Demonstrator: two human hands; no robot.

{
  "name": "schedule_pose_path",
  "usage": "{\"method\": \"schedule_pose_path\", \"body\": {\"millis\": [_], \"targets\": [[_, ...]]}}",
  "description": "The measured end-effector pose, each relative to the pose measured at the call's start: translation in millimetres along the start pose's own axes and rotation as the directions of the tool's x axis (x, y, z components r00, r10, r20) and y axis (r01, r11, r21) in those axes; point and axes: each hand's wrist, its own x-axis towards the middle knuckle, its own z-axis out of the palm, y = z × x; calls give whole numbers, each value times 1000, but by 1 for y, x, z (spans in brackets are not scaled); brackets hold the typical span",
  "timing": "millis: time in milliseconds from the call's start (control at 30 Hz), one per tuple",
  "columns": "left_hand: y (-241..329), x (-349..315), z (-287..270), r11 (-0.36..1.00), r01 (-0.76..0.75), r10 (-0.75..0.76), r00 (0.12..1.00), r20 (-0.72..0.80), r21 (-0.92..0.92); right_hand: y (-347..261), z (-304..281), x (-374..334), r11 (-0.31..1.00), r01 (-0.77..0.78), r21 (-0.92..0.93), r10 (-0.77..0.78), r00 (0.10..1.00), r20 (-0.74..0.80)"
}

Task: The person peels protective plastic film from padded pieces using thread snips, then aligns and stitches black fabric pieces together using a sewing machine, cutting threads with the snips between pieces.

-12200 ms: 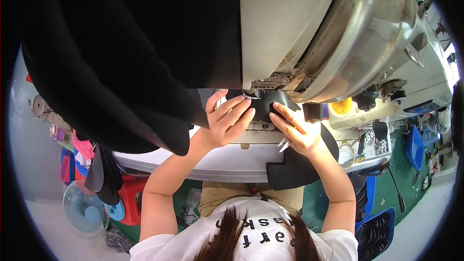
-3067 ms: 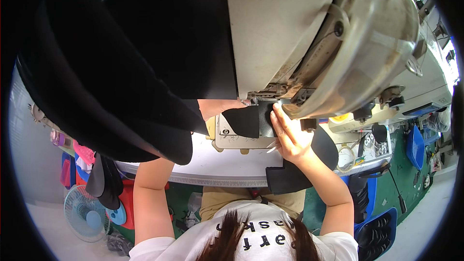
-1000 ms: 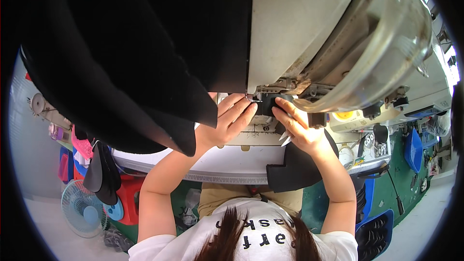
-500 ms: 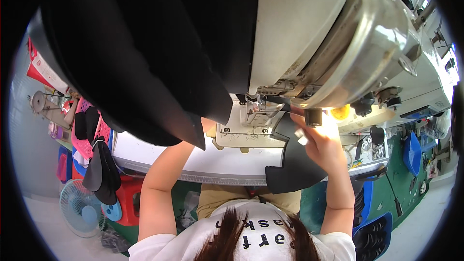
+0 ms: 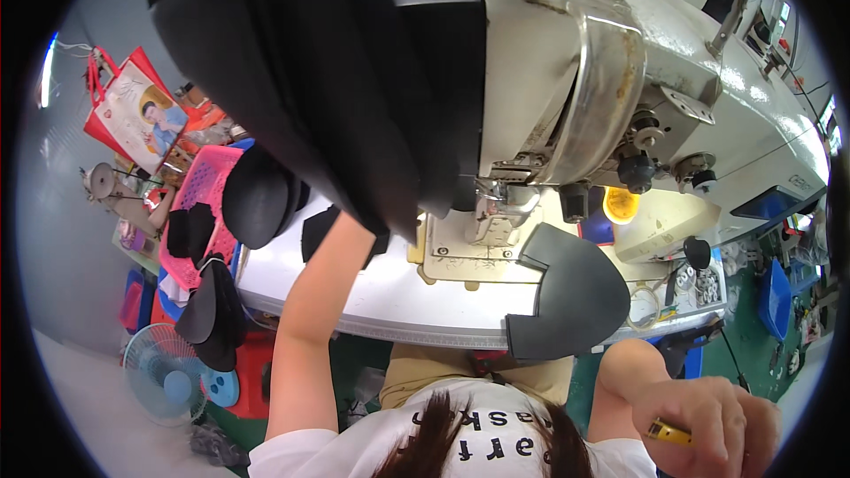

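A curved black material piece [image 5: 580, 292] with a notched edge lies to the right of the sewing machine's needle area, partly over the table's front edge; neither hand touches it. My right hand [image 5: 713, 416] is raised at the lower right, fingers curled round a small yellow thing [image 5: 670, 432] with dark parts, whose kind I cannot make out. My left arm reaches up to the left of the machine's metal bed plate [image 5: 469, 261]. Of my left hand [image 5: 356, 237] only the wrist end shows; large black hanging pieces [image 5: 301, 80] hide its fingers.
The white sewing machine head [image 5: 531, 62] fills the upper middle. Left stand a pink basket [image 5: 208, 177] with black pieces, a bundle of black pieces [image 5: 212, 314] and a fan [image 5: 168, 376]. On the table's right end lie small metal parts [image 5: 707, 286]. A blue bin [image 5: 775, 296] is beyond.
My right hand has left the black piece beside the needle area and come down right, closer, with the yellow thing showing in it. The black piece stays on the table. The view has shifted.
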Motion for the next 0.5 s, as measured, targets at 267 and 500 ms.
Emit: {"method": "schedule_pose_path", "body": {"millis": [267,500], "targets": [[196,13,-95,887,-421,403,907,125,191,-9,31,4,985,-121,124,137,982,-129],[414,-18,-68,926,-367,298,850,435,82,2,24,10,929,-128,348,136,991,0]]}}
